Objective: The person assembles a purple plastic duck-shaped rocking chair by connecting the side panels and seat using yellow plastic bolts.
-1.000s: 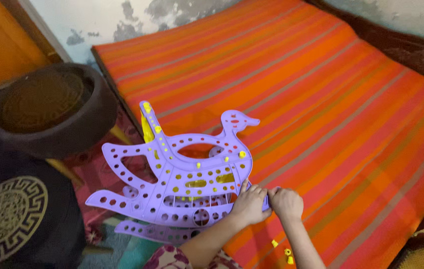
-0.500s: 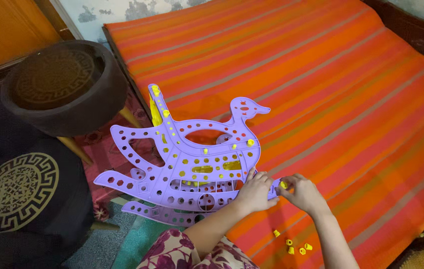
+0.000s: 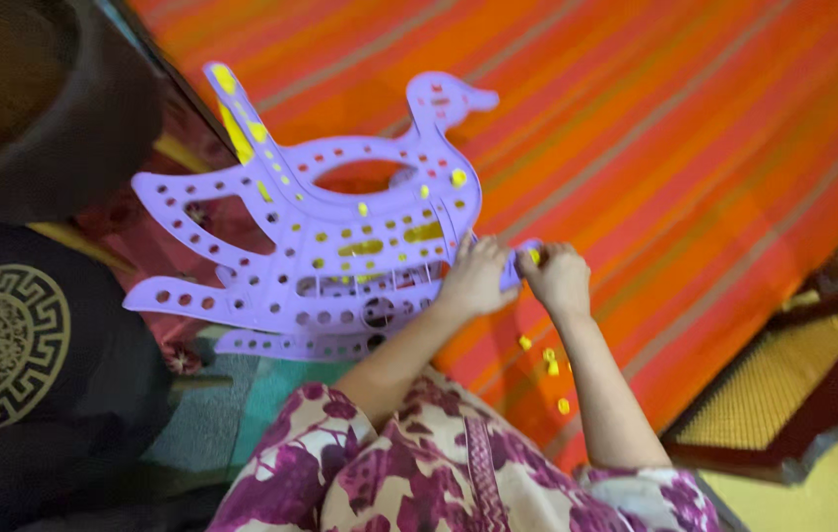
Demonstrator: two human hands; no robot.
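Note:
A purple plastic duck-shaped rocker frame [image 3: 340, 236], full of round holes and dotted with yellow pegs, leans at the edge of an orange striped mattress [image 3: 655, 138]. My left hand [image 3: 475, 278] grips the frame's lower right end. My right hand [image 3: 559, 278] pinches a small yellow peg [image 3: 534, 256] against that same end. Several loose yellow pegs [image 3: 549, 365] lie on the mattress just below my hands. A second purple panel [image 3: 281, 345] shows under the frame.
A dark round stool [image 3: 35, 89] stands at the upper left. Below it lies a black cushion with a gold round pattern [image 3: 5, 345]. A yellow woven seat with a dark wooden frame [image 3: 783, 394] sits at the lower right. My floral sleeves [image 3: 439, 463] fill the bottom.
The view has tilted down and nearer, so the frame sits higher in the picture. My right hand has brought a yellow peg to the frame's end; my left hand keeps its hold.

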